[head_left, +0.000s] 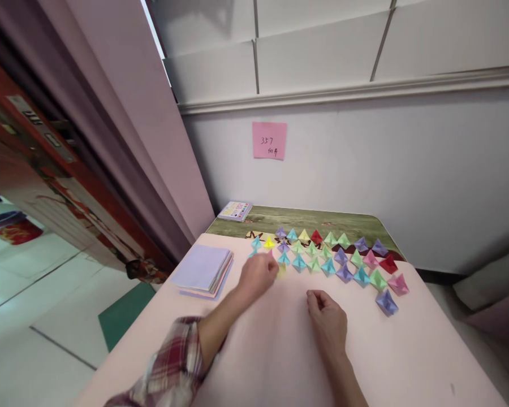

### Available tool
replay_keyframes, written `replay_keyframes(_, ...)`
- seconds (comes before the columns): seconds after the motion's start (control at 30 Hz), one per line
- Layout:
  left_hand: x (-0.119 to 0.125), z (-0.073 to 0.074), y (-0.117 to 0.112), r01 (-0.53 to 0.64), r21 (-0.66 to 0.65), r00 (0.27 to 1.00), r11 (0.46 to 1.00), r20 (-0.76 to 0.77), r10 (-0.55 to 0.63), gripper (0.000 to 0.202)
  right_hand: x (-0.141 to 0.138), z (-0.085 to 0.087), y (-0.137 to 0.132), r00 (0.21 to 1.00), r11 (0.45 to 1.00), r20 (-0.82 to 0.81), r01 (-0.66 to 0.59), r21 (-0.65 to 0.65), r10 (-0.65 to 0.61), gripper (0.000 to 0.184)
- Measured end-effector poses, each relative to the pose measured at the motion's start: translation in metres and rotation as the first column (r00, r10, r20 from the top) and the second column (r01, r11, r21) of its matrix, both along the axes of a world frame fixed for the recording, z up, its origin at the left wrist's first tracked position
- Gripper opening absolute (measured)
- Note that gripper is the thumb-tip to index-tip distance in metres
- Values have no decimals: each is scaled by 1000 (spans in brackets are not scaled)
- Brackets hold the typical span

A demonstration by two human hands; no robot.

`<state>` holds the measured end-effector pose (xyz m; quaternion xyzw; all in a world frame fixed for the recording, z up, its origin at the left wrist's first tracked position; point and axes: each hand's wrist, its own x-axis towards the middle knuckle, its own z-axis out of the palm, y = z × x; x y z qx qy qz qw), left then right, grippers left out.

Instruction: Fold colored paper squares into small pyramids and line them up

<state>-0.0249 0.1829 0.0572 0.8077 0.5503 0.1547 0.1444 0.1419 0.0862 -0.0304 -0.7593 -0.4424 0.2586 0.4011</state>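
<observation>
Rows of small folded paper boats in several colours, such as a red paper boat (389, 264) and a blue-violet paper boat (387, 303), stand on the pale pink tabletop (275, 362). My left hand (258, 276) is at the left end of the rows, its fingers closed at a blurred yellow paper boat (282, 270). Behind that hand, a pink paper boat (270, 255) is partly covered. My right hand (327, 319) hovers in front of the rows, thumb and forefinger pressed together, with nothing visible in them.
A stack of coloured square paper (203, 268) lies at the table's left. Beyond the boats is a green wood-patterned strip (271, 216) with a small printed packet (235, 211) on it. A pink note (270, 141) sticks to the wall; a purple curtain (123, 113) hangs at left.
</observation>
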Motion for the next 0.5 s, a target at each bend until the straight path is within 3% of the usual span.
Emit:
replay_keyframes(0.1,-4,29,60,-239,-30,970,971,36,240,15,0,0,1,1000,1000,-23,-12,-1,12,39)
replay_keyframes(0.2,-2,37,116,-359,-58,933,932,12,360,16,0,1,2,999,1000,-38,-21,-19,20,38)
replay_keyframes(0.33,9,13,161,-506,-89,863,858,-30,505,20,0,4,4,999,998,-20,-36,-54,35,36)
replay_keyframes(0.5,21,-23,185,-587,-127,809,799,-70,583,26,-1,7,7,1000,998,-13,-26,-62,25,35)
